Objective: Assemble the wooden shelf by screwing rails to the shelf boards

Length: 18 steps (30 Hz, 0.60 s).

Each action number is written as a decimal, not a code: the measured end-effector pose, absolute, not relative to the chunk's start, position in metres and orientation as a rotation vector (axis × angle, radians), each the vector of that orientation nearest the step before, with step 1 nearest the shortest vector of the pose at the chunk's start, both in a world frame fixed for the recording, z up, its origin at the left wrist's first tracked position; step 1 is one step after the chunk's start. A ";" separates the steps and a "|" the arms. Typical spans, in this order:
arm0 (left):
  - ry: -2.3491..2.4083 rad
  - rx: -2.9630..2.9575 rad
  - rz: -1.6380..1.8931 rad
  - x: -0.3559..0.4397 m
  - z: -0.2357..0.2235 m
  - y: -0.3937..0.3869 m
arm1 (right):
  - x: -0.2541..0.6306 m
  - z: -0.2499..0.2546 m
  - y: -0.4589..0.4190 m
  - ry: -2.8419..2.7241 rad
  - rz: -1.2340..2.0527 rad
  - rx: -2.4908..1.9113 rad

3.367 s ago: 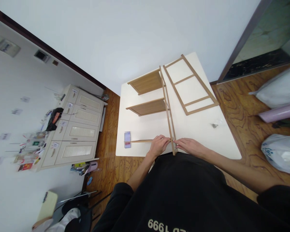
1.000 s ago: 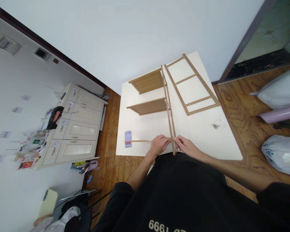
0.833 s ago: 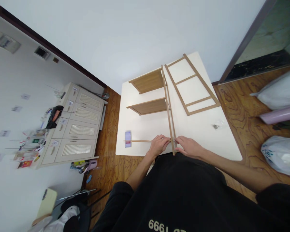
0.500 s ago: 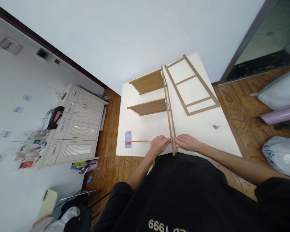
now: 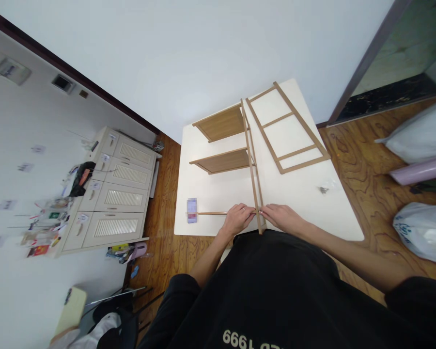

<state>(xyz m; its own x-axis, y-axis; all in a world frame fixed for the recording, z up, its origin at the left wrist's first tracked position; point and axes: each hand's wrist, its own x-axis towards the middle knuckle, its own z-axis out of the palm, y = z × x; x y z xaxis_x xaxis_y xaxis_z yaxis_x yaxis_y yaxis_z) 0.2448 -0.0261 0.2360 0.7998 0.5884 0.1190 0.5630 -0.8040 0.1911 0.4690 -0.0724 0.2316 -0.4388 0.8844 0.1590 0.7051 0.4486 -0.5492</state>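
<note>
A wooden side frame [image 5: 252, 177] stands on edge on the white table, with two wooden shelf panels [image 5: 223, 162] joined to its left side. A third board [image 5: 210, 213], seen edge-on, meets the frame near my body. My left hand [image 5: 237, 219] is closed around that board's end, beside the frame. On the frame's other side, my right hand [image 5: 281, 216] has its fingers pinched together against the wood at the same joint. Whatever sits between those right fingertips is hidden. A second ladder-like side frame [image 5: 305, 167] lies flat to the right.
A small pile of metal hardware [image 5: 323, 190] lies on the right of the table [image 5: 312, 213]. A phone [image 5: 192, 217] with a blurred screen is at the left. Beyond are a white cabinet [image 5: 125, 197] and white plastic bags [image 5: 425, 232] on the floor.
My right hand has shifted slightly and its fingers now lie flatter against the joint. The left hand, frame and boards hold their places; the view has moved a little.
</note>
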 end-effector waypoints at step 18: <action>0.957 2.916 0.085 0.253 0.237 -0.022 | 0.464 0.214 -0.087 -2.068 0.635 -1.377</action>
